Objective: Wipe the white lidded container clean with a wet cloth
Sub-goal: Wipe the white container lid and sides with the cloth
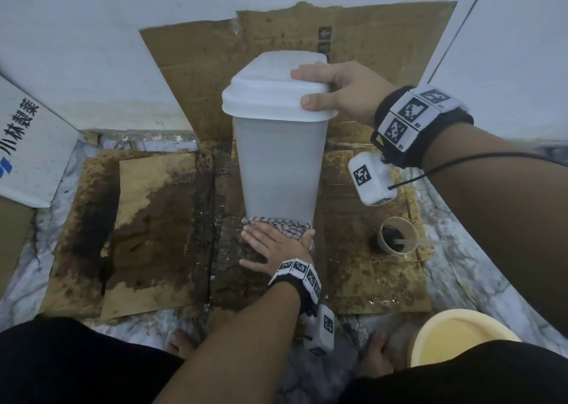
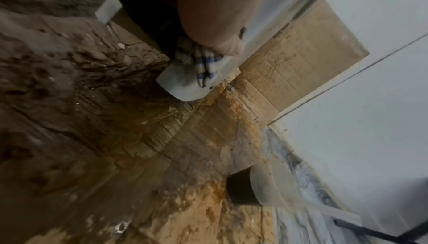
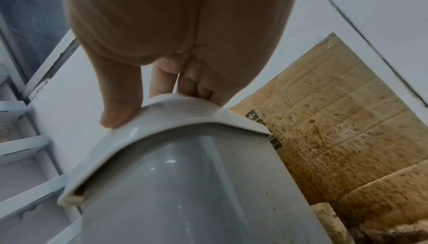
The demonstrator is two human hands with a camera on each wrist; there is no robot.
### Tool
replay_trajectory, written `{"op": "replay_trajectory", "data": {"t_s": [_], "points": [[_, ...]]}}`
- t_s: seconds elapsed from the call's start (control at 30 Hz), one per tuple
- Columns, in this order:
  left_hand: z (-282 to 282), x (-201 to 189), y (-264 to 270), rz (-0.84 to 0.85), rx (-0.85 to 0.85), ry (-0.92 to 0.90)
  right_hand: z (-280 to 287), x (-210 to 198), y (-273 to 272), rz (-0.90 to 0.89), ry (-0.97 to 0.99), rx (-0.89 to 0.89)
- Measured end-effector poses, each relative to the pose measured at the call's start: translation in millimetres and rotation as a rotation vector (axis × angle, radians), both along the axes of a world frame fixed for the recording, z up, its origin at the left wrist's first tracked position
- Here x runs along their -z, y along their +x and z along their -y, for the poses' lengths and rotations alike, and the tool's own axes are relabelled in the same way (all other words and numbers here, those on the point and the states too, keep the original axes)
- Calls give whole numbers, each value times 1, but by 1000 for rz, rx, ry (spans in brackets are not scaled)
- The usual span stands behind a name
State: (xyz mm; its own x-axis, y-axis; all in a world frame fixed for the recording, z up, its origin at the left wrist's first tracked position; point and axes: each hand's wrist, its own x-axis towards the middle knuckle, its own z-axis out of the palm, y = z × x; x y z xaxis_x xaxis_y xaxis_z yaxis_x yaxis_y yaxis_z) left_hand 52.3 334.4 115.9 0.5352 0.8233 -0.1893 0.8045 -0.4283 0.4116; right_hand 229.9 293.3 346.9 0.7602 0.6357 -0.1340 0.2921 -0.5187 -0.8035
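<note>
A tall white lidded container [image 1: 279, 170] stands upright on wet, stained cardboard. My right hand [image 1: 319, 88] grips the right edge of its lid [image 1: 264, 87], thumb on the front rim and fingers over the top. The right wrist view shows that thumb [image 3: 118, 112] on the lid's rim [image 3: 162, 119] above the grey-white body [image 3: 185, 184]. My left hand [image 1: 270, 244] presses a blue-checked cloth [image 1: 282, 224] flat against the container's foot, fingers spread. In the left wrist view the cloth [image 2: 203, 63] is bunched between my palm [image 2: 208, 19] and the container's bottom corner [image 2: 185, 90].
A paper cup [image 1: 398, 234] of dark liquid with a stick stands right of the container. A yellow basin [image 1: 458, 333] sits near my right knee. Soaked brown cardboard [image 1: 159, 219] covers the floor, with more leaning on the wall behind. A white printed box [image 1: 27, 145] lies at left.
</note>
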Motion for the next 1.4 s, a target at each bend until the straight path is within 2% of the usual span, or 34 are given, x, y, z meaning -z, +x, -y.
{"op": "replay_trajectory", "data": {"t_s": [0.27,0.57,0.73,0.83,0.93,1.07,1.27,1.4], "points": [[-4,6,-16,-128,23,-123,0,4,-5,0,24,-11],[-24,7,-41,-28,11,-243,-2,4,-20,-27,28,-13],[-45,13,-61,92,-23,-425,6,5,-32,-73,65,10],[-53,13,-74,16,-27,-502,10,8,-44,-75,53,12],[-62,15,-99,-162,-43,-505,13,10,-55,-57,13,0],[-80,8,-119,-209,-28,-502,20,15,-74,-53,-8,-18],[-109,-36,-109,-4,-92,-507,32,34,-118,1,-141,-57],[-116,-85,-109,360,-234,-506,40,45,-154,58,-255,-72]]}}
